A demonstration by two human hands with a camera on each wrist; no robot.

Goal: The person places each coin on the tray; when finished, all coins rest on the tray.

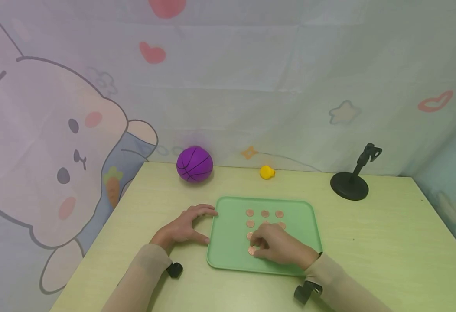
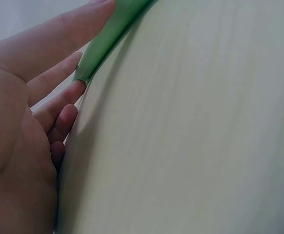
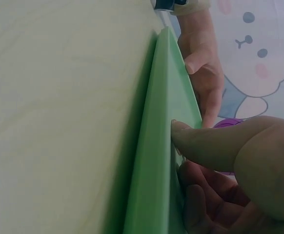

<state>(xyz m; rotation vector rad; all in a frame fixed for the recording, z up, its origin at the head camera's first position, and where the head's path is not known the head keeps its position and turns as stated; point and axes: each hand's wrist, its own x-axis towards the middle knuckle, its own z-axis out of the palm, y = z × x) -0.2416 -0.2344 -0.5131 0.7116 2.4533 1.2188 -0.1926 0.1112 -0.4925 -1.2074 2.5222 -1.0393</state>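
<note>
Small round copper-coloured coins lie in rows on a light green tray in the head view. My right hand is over the tray's lower middle, thumb and forefinger bent around the edge of the nearest left coin. The palm and fingers hide part of the rows behind. In the right wrist view the thumb reaches past the tray's near rim, other fingers curled below it. My left hand spreads thumb and fingers along the tray's left rim, fingertips right at the edge.
Behind the tray, a purple basketball stands at the table's back left and a small yellow toy near the back edge. A black stand with a clip is at the back right. A printed cloth hangs behind the table.
</note>
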